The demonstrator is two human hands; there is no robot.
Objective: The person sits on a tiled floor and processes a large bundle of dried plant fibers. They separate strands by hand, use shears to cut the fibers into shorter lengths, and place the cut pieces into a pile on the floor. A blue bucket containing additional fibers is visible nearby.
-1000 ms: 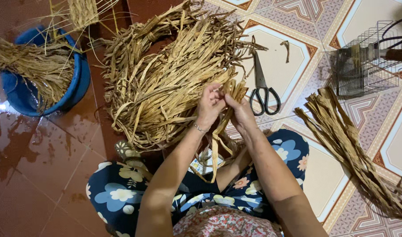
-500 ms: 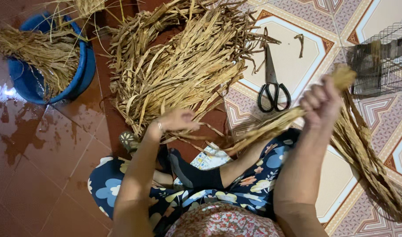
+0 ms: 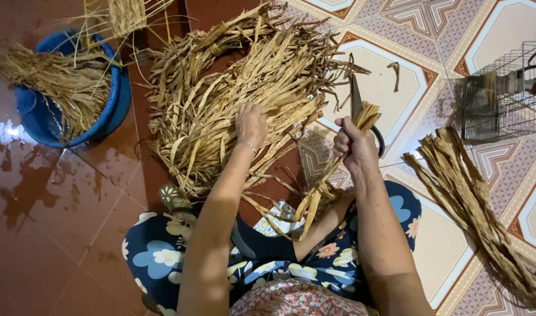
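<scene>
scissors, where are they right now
In the head view the scissors lie on the patterned tile floor right of the big straw pile, mostly hidden behind the right hand and its bundle.

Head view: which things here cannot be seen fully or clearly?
- Scissors: head view, handles mostly hidden behind the right hand and its bundle of strips.
- Left hand fingers: head view, tips lost among the big pile of strips.
- Wire basket: cut off by the right edge, contents blurred.
- Blue bucket: inside covered by straw.

Dry, matt fibrous leaf strips (image 3: 244,88); glossy wet tiles (image 3: 57,193)
</scene>
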